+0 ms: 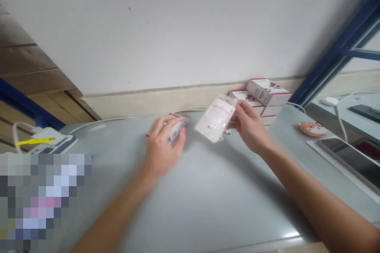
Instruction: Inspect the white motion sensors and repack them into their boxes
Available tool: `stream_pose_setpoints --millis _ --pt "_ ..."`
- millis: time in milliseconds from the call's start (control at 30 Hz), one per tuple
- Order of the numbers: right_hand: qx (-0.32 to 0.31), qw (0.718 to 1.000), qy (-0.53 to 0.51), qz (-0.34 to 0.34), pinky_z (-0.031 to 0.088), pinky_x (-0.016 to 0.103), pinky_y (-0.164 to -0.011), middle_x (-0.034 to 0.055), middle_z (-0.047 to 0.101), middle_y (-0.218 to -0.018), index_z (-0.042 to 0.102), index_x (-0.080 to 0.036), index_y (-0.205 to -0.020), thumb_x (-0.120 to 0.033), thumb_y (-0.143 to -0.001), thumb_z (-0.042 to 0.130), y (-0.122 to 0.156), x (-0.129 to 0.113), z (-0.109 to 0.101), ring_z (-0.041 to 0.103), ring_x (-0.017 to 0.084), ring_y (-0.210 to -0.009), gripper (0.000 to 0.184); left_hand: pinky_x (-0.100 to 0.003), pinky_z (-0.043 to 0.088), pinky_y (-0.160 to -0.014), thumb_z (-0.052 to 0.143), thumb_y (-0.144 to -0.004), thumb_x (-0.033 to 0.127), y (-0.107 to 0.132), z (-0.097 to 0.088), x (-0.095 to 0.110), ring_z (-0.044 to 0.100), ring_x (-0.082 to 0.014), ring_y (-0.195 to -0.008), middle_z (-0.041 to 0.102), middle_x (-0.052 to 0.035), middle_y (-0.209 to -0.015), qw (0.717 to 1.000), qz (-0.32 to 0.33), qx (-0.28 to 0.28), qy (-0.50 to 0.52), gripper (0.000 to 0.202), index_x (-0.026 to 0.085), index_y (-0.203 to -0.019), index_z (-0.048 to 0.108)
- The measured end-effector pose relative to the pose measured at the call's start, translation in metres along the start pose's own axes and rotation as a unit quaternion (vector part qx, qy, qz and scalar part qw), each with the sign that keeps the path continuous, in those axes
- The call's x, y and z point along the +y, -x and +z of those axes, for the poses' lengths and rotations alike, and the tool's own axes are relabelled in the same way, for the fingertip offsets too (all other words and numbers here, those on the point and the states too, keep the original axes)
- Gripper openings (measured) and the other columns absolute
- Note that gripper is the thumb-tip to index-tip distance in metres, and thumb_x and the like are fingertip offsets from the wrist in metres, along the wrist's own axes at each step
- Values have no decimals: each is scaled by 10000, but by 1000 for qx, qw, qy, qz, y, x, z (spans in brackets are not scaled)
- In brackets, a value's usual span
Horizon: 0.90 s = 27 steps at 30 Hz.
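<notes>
My left hand (164, 144) lies on the grey table (208, 189) with its fingers curled round a small white and red box (177, 125). My right hand (249, 124) is raised a little above the table and pinches a clear plastic pouch (216, 118) with white and pink contents. The pouch hangs tilted between the two hands, close to the box. Both forearms reach in from the near edge.
A stack of white and red boxes (265, 97) stands against the wall behind my right hand. A small scale (49, 142) with a yellow strip sits at the left. An orange animal-shaped object (312, 128) and a dark tablet (348, 158) lie at the right. A white cable (124, 118) runs along the back.
</notes>
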State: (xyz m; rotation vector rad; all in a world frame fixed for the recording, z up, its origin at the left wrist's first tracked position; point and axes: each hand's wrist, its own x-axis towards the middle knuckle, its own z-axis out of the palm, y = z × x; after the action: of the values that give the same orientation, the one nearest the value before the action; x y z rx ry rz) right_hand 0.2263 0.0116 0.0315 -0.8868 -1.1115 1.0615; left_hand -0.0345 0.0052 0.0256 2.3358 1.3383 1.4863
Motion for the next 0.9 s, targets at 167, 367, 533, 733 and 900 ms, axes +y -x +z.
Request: stream_pose_setpoints --millis 167,367,533,733,900 --pt "-51 997 48 -12 579 259 -593 -35 617 -811 625 -259 -1007 -561 -1004 663 8 -6 10 609 121 -664 305 -386 617 -774 593 -1028 547 23 18 41 762 -236 -882 730 -159 -1256 818 -279 -215 454 541 208 -1446 537" --pt "-41 994 89 -56 587 280 -604 3 682 -903 657 -278 -1143 -561 -1001 666 14 -14 19 636 149 -725 317 -368 608 -791 734 -969 498 24 19 33 776 -216 -816 766 -149 -1200 757 -333 -238 508 570 195 -1420 563" --pt "-117 989 95 -3 625 358 -774 74 747 -1094 644 -257 -1303 -624 -978 667 20 -12 25 708 213 -922 491 -339 603 -757 798 -918 488 14 18 31 781 -236 -855 772 -142 -1186 810 -292 -195 470 583 170 -1369 610" --pt "-57 993 103 1 573 323 -735 59 760 -997 745 -233 -1099 -596 -986 670 23 -8 32 686 194 -845 387 -348 601 -796 823 -885 523 19 22 30 780 -224 -851 769 -138 -1196 784 -324 -219 481 716 214 -1459 527" --pt "67 994 81 -30 569 316 -665 45 740 -956 716 -254 -961 -601 -965 687 12 -10 21 676 193 -797 348 -344 586 -772 869 -842 500 24 20 27 773 -226 -830 778 -106 -1041 733 -342 -337 482 576 189 -1268 635"
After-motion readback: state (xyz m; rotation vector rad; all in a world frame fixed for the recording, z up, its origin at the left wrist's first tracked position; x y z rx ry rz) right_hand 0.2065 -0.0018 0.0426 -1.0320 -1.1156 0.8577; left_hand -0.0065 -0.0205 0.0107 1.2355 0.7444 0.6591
